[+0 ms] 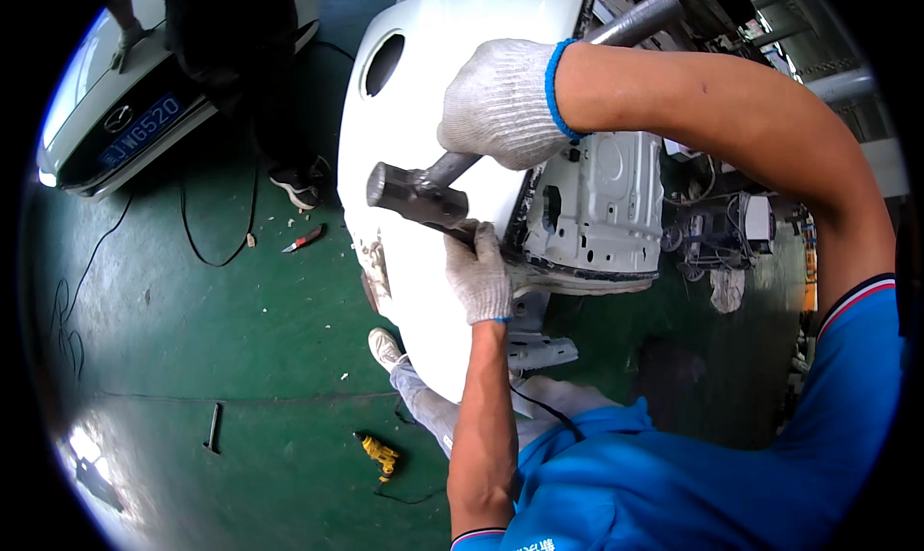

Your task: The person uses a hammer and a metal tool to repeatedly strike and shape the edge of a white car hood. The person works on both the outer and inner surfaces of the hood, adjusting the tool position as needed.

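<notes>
My right hand (505, 103), in a knitted grey-white glove with a blue cuff, is closed around the metal handle of a sledgehammer (416, 195). The handle's end sticks out past my wrist to the upper right. Just below the hammer's head, my gloved left hand (479, 280) is closed at the edge of a large white car body panel (433, 99). A dark piece shows between its fingers and the head, mostly hidden, so I cannot make out what it is. Whether the head touches that piece I cannot tell. A dark round-cornered opening is in the panel's upper left.
A person in dark trousers (231, 41) stands by a pale car (82, 118) at the upper left. On the green floor lie a red-handled knife (306, 238), a small hammer (214, 428), a yellow power tool (380, 457) and cables. Inner white metalwork (606, 214) adjoins the panel.
</notes>
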`<act>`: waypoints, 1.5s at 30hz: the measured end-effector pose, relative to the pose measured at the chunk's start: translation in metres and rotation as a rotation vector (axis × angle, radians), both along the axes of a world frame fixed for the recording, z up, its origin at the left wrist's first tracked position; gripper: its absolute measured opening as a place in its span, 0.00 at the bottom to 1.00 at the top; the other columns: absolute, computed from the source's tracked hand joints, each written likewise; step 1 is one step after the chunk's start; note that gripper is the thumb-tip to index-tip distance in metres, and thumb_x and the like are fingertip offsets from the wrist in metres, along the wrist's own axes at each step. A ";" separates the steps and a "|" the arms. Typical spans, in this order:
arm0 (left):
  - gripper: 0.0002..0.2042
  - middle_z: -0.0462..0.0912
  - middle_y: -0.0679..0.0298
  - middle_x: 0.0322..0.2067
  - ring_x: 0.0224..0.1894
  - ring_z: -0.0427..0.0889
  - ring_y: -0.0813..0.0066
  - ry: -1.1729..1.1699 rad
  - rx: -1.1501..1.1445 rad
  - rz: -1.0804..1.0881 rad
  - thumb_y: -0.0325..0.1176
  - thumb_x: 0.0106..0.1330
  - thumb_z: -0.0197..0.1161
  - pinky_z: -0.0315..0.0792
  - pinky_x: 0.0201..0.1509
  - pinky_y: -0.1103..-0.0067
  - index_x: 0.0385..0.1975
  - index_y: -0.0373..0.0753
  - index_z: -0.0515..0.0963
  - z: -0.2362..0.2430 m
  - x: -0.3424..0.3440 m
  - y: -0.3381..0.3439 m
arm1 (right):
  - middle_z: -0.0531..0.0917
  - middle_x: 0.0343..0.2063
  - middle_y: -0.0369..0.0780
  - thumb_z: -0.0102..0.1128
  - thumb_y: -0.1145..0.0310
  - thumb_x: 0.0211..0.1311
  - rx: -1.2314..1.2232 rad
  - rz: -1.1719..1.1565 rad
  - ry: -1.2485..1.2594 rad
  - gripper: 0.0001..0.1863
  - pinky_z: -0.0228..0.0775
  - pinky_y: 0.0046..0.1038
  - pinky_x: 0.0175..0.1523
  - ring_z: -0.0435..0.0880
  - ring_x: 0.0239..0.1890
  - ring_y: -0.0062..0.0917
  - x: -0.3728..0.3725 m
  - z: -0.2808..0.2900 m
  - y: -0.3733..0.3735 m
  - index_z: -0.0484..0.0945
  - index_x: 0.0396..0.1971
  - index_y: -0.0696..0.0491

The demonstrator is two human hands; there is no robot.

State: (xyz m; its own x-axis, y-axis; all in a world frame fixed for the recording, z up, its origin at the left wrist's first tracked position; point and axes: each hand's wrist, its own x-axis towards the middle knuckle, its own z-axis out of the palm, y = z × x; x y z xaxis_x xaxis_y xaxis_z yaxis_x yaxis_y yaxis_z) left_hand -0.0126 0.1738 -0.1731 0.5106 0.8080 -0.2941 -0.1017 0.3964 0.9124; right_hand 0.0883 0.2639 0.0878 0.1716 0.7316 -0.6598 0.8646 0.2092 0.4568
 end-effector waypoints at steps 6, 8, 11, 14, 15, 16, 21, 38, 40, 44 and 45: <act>0.11 0.84 0.57 0.32 0.34 0.82 0.70 0.079 0.030 -0.047 0.33 0.71 0.65 0.78 0.42 0.71 0.45 0.33 0.77 0.012 0.001 -0.004 | 0.89 0.34 0.43 0.65 0.71 0.62 0.188 0.084 0.113 0.13 0.84 0.34 0.44 0.90 0.36 0.31 -0.018 0.049 0.057 0.87 0.46 0.51; 0.11 0.84 0.57 0.32 0.34 0.82 0.70 0.084 0.054 -0.022 0.32 0.71 0.64 0.78 0.42 0.72 0.45 0.32 0.77 0.004 -0.003 -0.003 | 0.89 0.34 0.43 0.65 0.71 0.61 0.261 0.132 0.141 0.13 0.84 0.34 0.44 0.90 0.36 0.31 -0.029 0.058 0.079 0.87 0.45 0.51; 0.10 0.84 0.56 0.32 0.34 0.82 0.70 0.086 0.043 -0.010 0.32 0.71 0.64 0.78 0.42 0.72 0.45 0.32 0.77 0.005 0.000 -0.005 | 0.89 0.34 0.43 0.66 0.71 0.59 0.249 0.176 0.089 0.12 0.84 0.34 0.44 0.90 0.36 0.32 -0.035 0.056 0.087 0.88 0.43 0.51; 0.10 0.84 0.55 0.32 0.34 0.81 0.70 0.116 0.037 -0.003 0.32 0.72 0.63 0.78 0.42 0.72 0.45 0.32 0.77 0.008 0.000 -0.002 | 0.89 0.34 0.43 0.67 0.71 0.58 0.088 0.204 -0.012 0.11 0.84 0.34 0.45 0.90 0.36 0.32 -0.029 0.024 0.074 0.89 0.42 0.51; 0.10 0.84 0.55 0.33 0.33 0.81 0.69 0.157 0.047 0.006 0.32 0.72 0.63 0.78 0.43 0.72 0.45 0.32 0.77 0.011 -0.007 0.003 | 0.89 0.34 0.43 0.67 0.71 0.57 0.010 0.222 -0.044 0.11 0.84 0.34 0.45 0.90 0.36 0.32 -0.029 0.011 0.067 0.89 0.41 0.51; 0.11 0.84 0.55 0.33 0.32 0.81 0.68 0.179 0.013 0.020 0.33 0.72 0.63 0.78 0.43 0.71 0.45 0.32 0.77 0.013 -0.006 0.002 | 0.89 0.34 0.43 0.68 0.71 0.57 -0.064 0.230 -0.090 0.11 0.84 0.34 0.45 0.90 0.36 0.32 -0.023 0.003 0.054 0.89 0.40 0.51; 0.12 0.83 0.57 0.35 0.36 0.81 0.69 0.060 0.061 0.031 0.32 0.72 0.63 0.78 0.44 0.72 0.47 0.30 0.77 0.013 -0.010 -0.015 | 0.88 0.28 0.42 0.65 0.75 0.58 -0.099 0.008 -0.111 0.11 0.83 0.34 0.43 0.89 0.33 0.31 0.006 0.019 -0.002 0.88 0.40 0.50; 0.14 0.85 0.54 0.38 0.42 0.87 0.66 -0.029 -0.099 0.023 0.35 0.76 0.60 0.85 0.44 0.71 0.52 0.31 0.72 0.010 -0.031 -0.011 | 0.84 0.27 0.51 0.61 0.65 0.46 0.269 -0.610 0.350 0.17 0.77 0.47 0.43 0.86 0.35 0.50 0.070 -0.016 -0.185 0.81 0.38 0.54; 0.15 0.85 0.55 0.39 0.42 0.86 0.66 -0.035 -0.068 0.008 0.35 0.75 0.61 0.85 0.45 0.70 0.53 0.31 0.72 -0.001 -0.026 -0.008 | 0.84 0.27 0.51 0.61 0.66 0.45 0.268 -0.603 0.346 0.17 0.77 0.48 0.42 0.86 0.35 0.50 0.068 -0.013 -0.184 0.81 0.38 0.54; 0.14 0.84 0.57 0.39 0.42 0.85 0.68 -0.056 -0.085 -0.036 0.34 0.75 0.62 0.83 0.47 0.71 0.52 0.31 0.74 -0.007 -0.017 -0.006 | 0.84 0.26 0.50 0.61 0.67 0.45 0.262 -0.548 0.315 0.16 0.77 0.47 0.41 0.86 0.33 0.48 0.067 -0.012 -0.177 0.81 0.38 0.54; 0.14 0.84 0.57 0.38 0.41 0.84 0.70 -0.041 -0.057 -0.053 0.34 0.75 0.62 0.81 0.47 0.73 0.51 0.31 0.75 -0.007 -0.016 -0.006 | 0.84 0.26 0.50 0.60 0.67 0.45 0.263 -0.535 0.323 0.16 0.78 0.46 0.41 0.86 0.33 0.47 0.066 -0.011 -0.171 0.81 0.37 0.54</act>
